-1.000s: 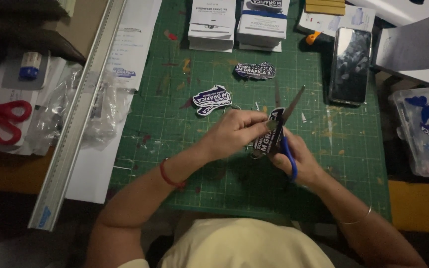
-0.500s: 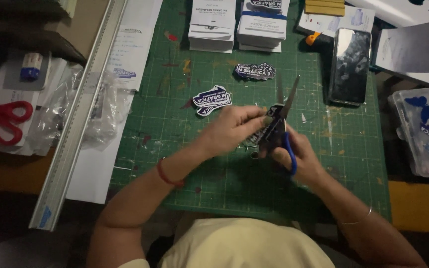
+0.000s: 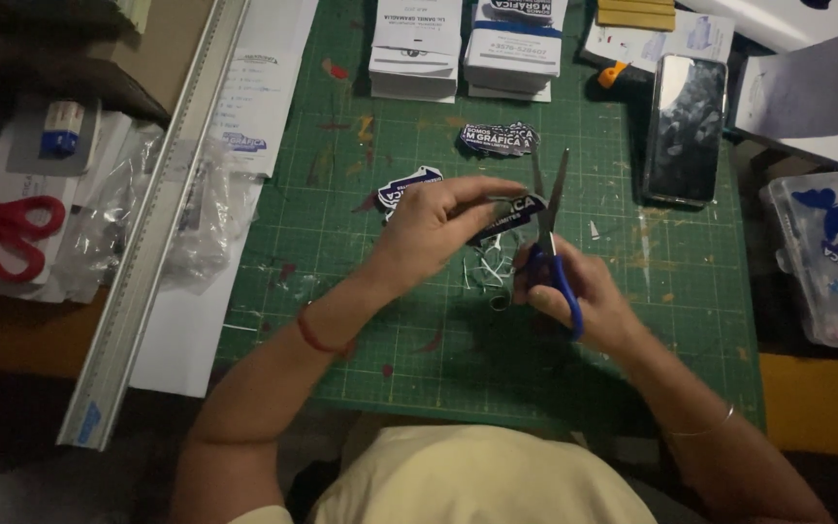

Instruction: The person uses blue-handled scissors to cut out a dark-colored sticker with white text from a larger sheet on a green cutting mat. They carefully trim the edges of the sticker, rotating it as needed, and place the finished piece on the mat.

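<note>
The left hand (image 3: pixel 438 218) pinches a small dark sticker (image 3: pixel 514 215) between thumb and fingers, holding it up over the green mat (image 3: pixel 361 281). The sticker is flat, shiny and blue-black with a white edge and a wavy outline. The right hand (image 3: pixel 574 291) is closed around the blue plastic handles of the scissors (image 3: pixel 550 228). Their two thin metal blades point away from the person and stand a little apart, right at the sticker's edge. The two hands are close together in the middle of the mat. Thin white paper strips (image 3: pixel 485 267) curl in a small heap on the mat under the hands. The mat is rubbery, marked with a pale grid, and spotted with old paint. Two more cut stickers lie flat on it: one (image 3: pixel 402 184) just beside the left hand and one (image 3: pixel 499 138) farther up. Two stacks of white cards (image 3: pixel 417 44) sit at the top of the mat. A flat black phone (image 3: pixel 686 126) with a shiny screen lies to the right. A long metal ruler (image 3: pixel 162 223) runs slanted along the left side, over crinkly clear plastic (image 3: pixel 113 228). Red scissors (image 3: pixel 2 228) lie far left on white paper. A clear plastic box (image 3: pixel 826 257) sits at the right edge.
</note>
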